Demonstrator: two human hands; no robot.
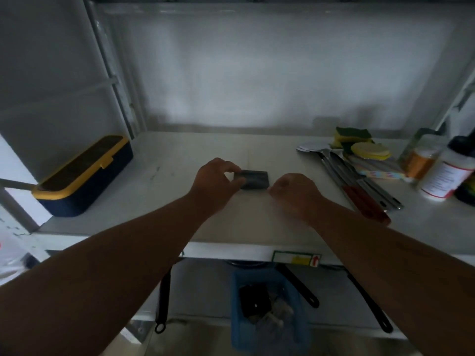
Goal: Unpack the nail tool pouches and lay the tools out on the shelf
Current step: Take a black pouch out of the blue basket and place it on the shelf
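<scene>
A small dark grey nail tool pouch (257,179) lies flat in the middle of the white shelf (180,155). My left hand (218,182) pinches the pouch's left end between thumb and fingers. Just right of the pouch, my right hand (295,192) hovers over the shelf with its fingers curled downward; it looks blurred and nothing shows in it. No loose nail tools are visible on the shelf.
A navy box with a yellow lid (82,176) stands at the shelf's left. On the right lie metal utensils (354,181), sponges (359,145) and bottles (447,170). Below the shelf are a blue basket (267,309) and hanging black handles (162,304).
</scene>
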